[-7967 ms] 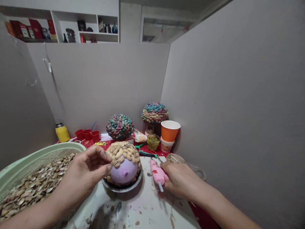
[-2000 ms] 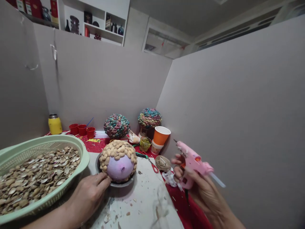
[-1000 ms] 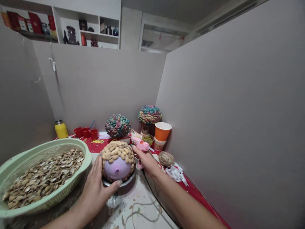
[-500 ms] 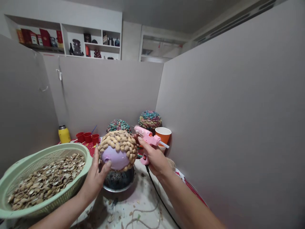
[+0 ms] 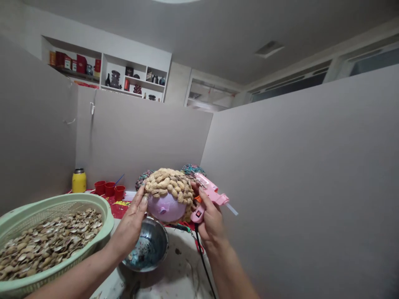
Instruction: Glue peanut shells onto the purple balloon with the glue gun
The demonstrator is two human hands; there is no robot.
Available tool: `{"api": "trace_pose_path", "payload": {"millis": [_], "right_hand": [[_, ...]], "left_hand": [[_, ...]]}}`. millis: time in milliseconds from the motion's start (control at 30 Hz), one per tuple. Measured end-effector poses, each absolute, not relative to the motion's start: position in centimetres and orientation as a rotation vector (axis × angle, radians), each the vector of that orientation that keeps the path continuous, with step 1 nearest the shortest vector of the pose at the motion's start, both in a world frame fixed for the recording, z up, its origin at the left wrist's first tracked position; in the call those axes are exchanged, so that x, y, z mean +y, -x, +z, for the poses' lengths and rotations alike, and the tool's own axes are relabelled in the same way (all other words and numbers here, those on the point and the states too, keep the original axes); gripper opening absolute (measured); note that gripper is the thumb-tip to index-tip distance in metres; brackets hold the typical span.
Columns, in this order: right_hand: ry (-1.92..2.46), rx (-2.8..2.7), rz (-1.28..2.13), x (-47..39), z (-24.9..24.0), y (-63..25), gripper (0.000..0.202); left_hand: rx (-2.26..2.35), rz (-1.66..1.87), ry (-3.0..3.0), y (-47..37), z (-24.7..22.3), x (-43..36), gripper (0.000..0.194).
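Observation:
A purple balloon [image 5: 168, 207], its upper part covered with peanut shells [image 5: 170, 182], is held up above a metal bowl [image 5: 149, 245]. My left hand [image 5: 132, 220] presses its fingers against the balloon's left side. In my right hand [image 5: 210, 216] is a pink glue gun [image 5: 212, 192], its nozzle pointing up and left and a clear glue stick out of its back. Some fingertips of that hand reach behind the balloon's right side and are partly hidden. A black cord hangs from the gun's handle.
A green basket [image 5: 107, 216] of shells fills the left. Behind it stand a yellow bottle [image 5: 79, 182] and red cups [image 5: 109, 189]. Coloured shell-covered balls [image 5: 193, 169] are behind the balloon. Grey partitions [image 5: 296, 174] enclose the table [image 5: 174, 270].
The view has tilted up and turned. The balloon has rotated, its knot now lower and more central. My left thumb has come off the purple surface, and the glue gun points more steeply upward.

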State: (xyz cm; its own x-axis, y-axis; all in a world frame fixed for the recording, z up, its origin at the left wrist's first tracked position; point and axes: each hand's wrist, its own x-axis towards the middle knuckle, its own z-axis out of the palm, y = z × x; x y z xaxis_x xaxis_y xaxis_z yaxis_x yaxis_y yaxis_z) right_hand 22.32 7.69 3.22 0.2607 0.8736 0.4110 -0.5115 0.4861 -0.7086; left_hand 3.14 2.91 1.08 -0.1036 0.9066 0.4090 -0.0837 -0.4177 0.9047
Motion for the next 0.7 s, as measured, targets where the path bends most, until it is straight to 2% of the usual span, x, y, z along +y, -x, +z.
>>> {"api": "trace_pose_path", "payload": {"millis": [133,333,533,700], "right_hand": [[0.443,-0.803,0.942,7.9,3.0,-22.4,0.035],[0.416,-0.754,0.931,8.2,2.6,-22.6,0.039],[0.438,-0.731,0.945,8.7,2.5,-22.8,0.039],[0.449,-0.784,0.98,8.5,2.5,-22.6,0.037]], "left_hand": [[0.921,1.63,-1.35,-4.1,1.3,2.9,0.073],[0.768,1.65,-1.315,-4.7,1.2,3.3,0.064],[0.856,1.686,-1.358,-4.6,1.2,3.6,0.053],[0.68,1.691,-1.188,-4.9,0.9,4.0,0.059]]}}
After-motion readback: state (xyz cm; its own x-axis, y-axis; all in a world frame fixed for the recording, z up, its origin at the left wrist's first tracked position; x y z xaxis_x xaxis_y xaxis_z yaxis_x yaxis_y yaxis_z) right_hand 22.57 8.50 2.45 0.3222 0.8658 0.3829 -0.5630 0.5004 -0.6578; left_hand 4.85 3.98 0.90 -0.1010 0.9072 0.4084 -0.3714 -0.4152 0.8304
